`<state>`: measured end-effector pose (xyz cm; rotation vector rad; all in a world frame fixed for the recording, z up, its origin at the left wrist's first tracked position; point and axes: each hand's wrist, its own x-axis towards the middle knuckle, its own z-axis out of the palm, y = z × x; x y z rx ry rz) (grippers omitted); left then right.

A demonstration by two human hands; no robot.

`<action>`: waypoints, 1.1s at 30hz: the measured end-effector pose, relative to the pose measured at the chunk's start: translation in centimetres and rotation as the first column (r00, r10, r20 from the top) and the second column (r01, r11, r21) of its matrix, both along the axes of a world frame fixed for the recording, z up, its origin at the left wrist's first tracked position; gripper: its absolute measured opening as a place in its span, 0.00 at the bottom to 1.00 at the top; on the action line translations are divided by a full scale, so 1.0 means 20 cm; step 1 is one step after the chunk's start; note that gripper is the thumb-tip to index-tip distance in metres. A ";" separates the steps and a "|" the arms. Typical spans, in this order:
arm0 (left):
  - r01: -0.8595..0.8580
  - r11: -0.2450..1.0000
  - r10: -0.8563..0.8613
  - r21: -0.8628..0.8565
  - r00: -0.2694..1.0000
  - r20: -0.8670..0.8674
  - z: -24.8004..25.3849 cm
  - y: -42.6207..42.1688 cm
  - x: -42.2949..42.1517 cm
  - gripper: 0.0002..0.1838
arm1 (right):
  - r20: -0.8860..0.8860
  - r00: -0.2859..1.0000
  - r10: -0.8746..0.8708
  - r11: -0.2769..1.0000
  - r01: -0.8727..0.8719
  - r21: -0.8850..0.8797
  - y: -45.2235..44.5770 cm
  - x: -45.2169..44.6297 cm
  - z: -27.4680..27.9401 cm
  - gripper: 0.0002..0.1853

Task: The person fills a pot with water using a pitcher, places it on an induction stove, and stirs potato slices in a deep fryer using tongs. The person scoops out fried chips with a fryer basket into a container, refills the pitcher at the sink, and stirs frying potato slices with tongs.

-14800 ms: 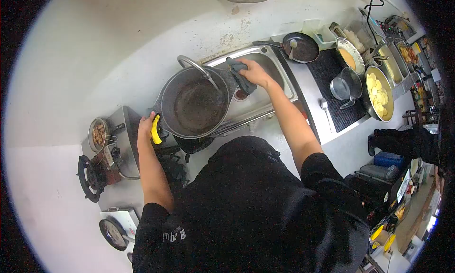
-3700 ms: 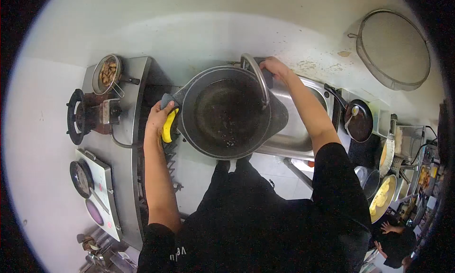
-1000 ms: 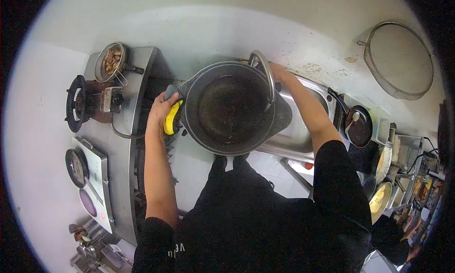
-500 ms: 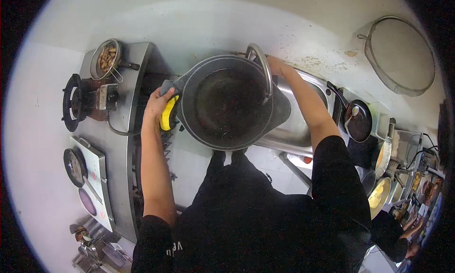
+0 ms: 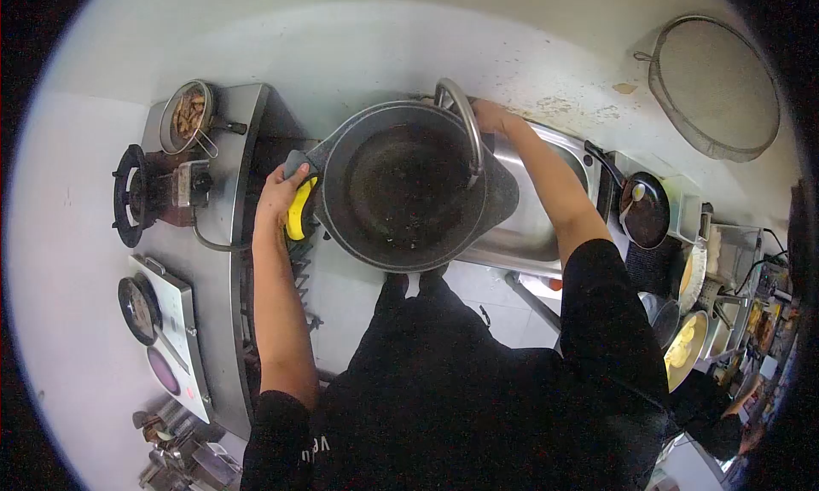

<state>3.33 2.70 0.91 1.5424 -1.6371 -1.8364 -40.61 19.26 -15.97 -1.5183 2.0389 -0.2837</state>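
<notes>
A big dark-grey pot (image 5: 405, 188) is held in front of my body, partly over the sink, its inside facing me. My left hand (image 5: 275, 194) is closed at the pot's left handle, thumb on a grey piece. A bright yellow pad, perhaps a sponge or pot holder (image 5: 299, 209), shows under those fingers against the pot's side. The curved metal faucet (image 5: 469, 128) arches over the pot's right rim. Reaching behind the faucet at the wall is my right hand (image 5: 490, 116); its fingers are hidden, so its grip does not show.
The steel sink (image 5: 533, 205) lies to the right, then a black frying pan (image 5: 644, 209) with a spoon. On the left steel counter are a strainer of food (image 5: 189, 116), a burner (image 5: 130, 197) and a small pan (image 5: 138, 307). Another person's arm (image 5: 742, 401) is at lower right.
The view has shifted slightly. Both hands and the pot keep nearly the same places relative to each other. The other person's arms at lower right have moved.
</notes>
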 end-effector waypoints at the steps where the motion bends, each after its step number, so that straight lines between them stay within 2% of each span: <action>1: -0.005 1.000 0.006 0.003 1.000 -0.011 -0.01 0.00 0.00 0.19 | -0.029 1.000 -0.006 1.000 0.006 0.006 0.01 0.01 0.04 0.18; 5: -0.009 1.000 0.009 -0.012 1.000 -0.028 -0.02 0.00 0.00 0.19 | -0.006 1.000 0.027 0.999 -0.026 0.025 0.01 0.04 0.12 0.18; 7: -0.014 1.000 0.014 -0.009 1.000 -0.028 -0.02 0.00 0.01 0.19 | -0.014 0.999 -0.045 0.994 0.046 0.099 -0.01 0.03 0.08 0.19; 10: -0.019 1.000 0.019 -0.009 1.000 -0.018 0.00 0.00 0.00 0.19 | 0.073 0.997 0.029 0.999 -0.032 0.036 0.01 0.03 0.12 0.17; 14: -0.029 1.000 0.029 -0.003 1.000 0.008 0.03 0.02 -0.02 0.18 | 0.043 0.999 -0.008 0.997 0.004 0.080 -0.01 0.03 0.07 0.17; 17: -0.018 1.000 0.018 0.022 0.999 -0.030 0.04 0.02 -0.02 0.17 | 0.059 0.998 -0.002 0.994 0.008 -0.106 -0.01 0.01 -0.01 0.17; 19: -0.022 1.000 0.022 -0.002 0.999 -0.023 0.03 0.03 -0.02 0.17 | 0.084 0.994 -0.068 0.993 0.060 0.099 0.02 0.08 0.20 0.18; 22: -0.026 1.000 0.026 -0.017 0.999 -0.020 0.04 0.03 -0.03 0.17 | 0.022 0.999 -0.048 0.999 0.047 0.027 -0.01 0.03 0.05 0.19; 23: -0.026 1.000 0.026 -0.007 0.999 -0.023 0.04 0.03 -0.03 0.17 | 0.023 0.999 -0.047 0.999 0.046 0.026 0.00 0.03 0.06 0.19; 25: -0.026 1.000 0.026 -0.010 1.000 -0.016 0.05 0.04 -0.03 0.17 | 0.146 0.988 -0.048 0.999 0.047 0.011 0.04 0.11 0.27 0.18; 26: -0.024 1.000 0.024 -0.011 1.000 -0.009 0.06 0.04 -0.03 0.17 | 0.146 0.988 -0.047 0.999 0.046 0.010 0.03 0.11 0.28 0.18; 28: -0.026 0.999 0.026 -0.020 1.000 -0.015 0.09 0.06 -0.04 0.17 | 0.093 0.994 -0.054 0.992 0.043 0.116 0.02 0.08 0.26 0.19; 33: -0.006 0.999 0.005 -0.037 1.000 -0.013 0.06 0.04 -0.03 0.17 | 0.093 0.996 0.003 0.996 -0.011 0.091 0.03 0.09 0.26 0.18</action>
